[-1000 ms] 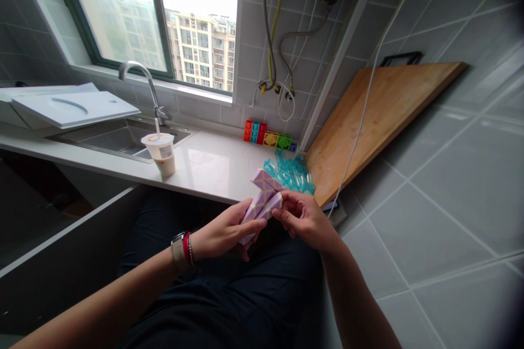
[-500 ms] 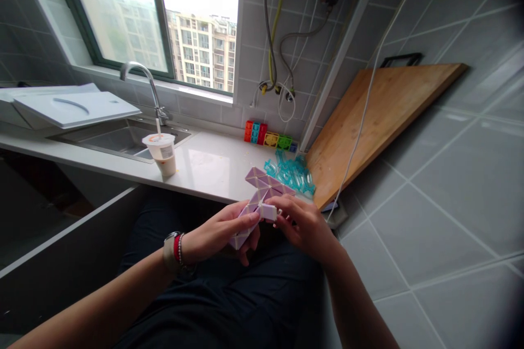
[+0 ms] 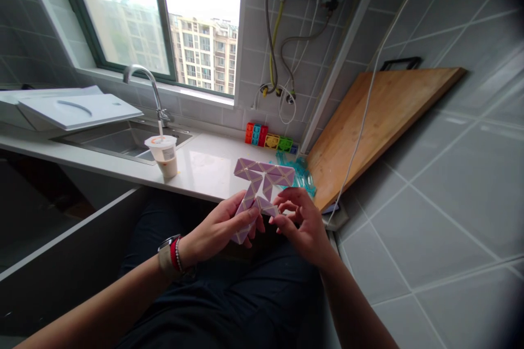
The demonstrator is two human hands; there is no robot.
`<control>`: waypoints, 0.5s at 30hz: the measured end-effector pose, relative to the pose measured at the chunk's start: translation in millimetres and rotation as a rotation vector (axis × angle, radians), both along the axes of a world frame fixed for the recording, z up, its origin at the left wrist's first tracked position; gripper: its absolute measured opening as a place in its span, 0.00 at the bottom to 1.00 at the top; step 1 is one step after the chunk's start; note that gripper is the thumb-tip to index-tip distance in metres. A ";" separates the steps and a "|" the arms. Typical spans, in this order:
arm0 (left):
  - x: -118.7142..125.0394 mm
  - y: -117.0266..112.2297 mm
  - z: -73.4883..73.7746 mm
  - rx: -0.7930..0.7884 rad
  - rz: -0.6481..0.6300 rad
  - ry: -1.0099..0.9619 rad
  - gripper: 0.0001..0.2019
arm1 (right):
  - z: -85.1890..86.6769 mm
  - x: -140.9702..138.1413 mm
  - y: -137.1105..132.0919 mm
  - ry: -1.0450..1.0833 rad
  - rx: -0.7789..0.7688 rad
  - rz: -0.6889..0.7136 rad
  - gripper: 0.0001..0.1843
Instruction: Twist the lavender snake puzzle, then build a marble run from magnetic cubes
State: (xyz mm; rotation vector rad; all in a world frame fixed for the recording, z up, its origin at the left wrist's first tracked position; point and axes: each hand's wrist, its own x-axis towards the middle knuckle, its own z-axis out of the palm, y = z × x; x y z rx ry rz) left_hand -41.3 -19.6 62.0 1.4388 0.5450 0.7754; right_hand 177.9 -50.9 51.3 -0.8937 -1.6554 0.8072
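Observation:
A pink and white twist-snake puzzle (image 3: 260, 185) is held above my lap, folded into an angular branching shape. My left hand (image 3: 221, 226) grips its lower segments, fingers wrapped round them. My right hand (image 3: 301, 223) pinches the segments at the puzzle's lower right with thumb and fingertips. On my left wrist sit a watch and a red band (image 3: 171, 255). Just behind the puzzle, a teal translucent snake puzzle (image 3: 302, 173) lies on the white counter (image 3: 204, 166).
A lidded drink cup with a straw (image 3: 164, 154) stands near the counter's front edge beside the steel sink (image 3: 118, 139) and tap. Coloured blocks (image 3: 268, 137) line the back wall. A wooden board (image 3: 376, 120) leans on the right wall, a white cable across it.
The puzzle's upper segments have been unfolded and turned, spreading into a wider flat shape. Both hands kept their hold and shifted slightly left and up.

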 end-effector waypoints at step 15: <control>12.5 3.5 1.3 0.131 0.094 0.034 0.17 | 4.6 -11.2 2.3 0.133 -0.226 0.103 0.16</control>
